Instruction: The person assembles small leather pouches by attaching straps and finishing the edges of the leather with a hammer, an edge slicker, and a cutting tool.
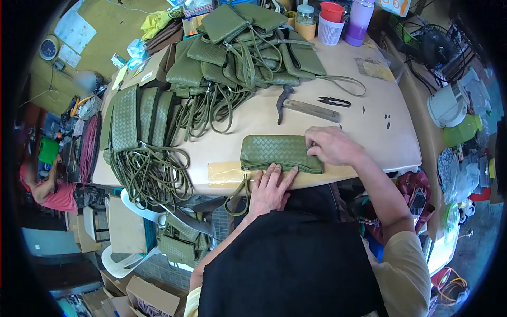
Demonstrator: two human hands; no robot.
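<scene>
A green woven zip pouch point(274, 150) lies flat near the front edge of the table, its zipper side towards me. My left hand point(270, 190) rests on the zipper edge with fingers stretched and spread. The pouch's wrist strap point(239, 198) hangs over the table edge beside that hand. At the pouch's right end is my right hand point(334, 146), its fingers curled and pinched together against the surface. What those fingertips hold, if anything, is hidden. A hammer point(309, 109) with a wooden handle and black thread snips point(334, 101) lie beyond the pouch.
A large heap of green pouches point(232, 53) covers the table's back. Another row of pouches point(127, 119) stands at left, with bundled straps point(153, 171) hanging over the edge. A purple bottle point(359, 21) and a white cup point(330, 29) stand at the far right.
</scene>
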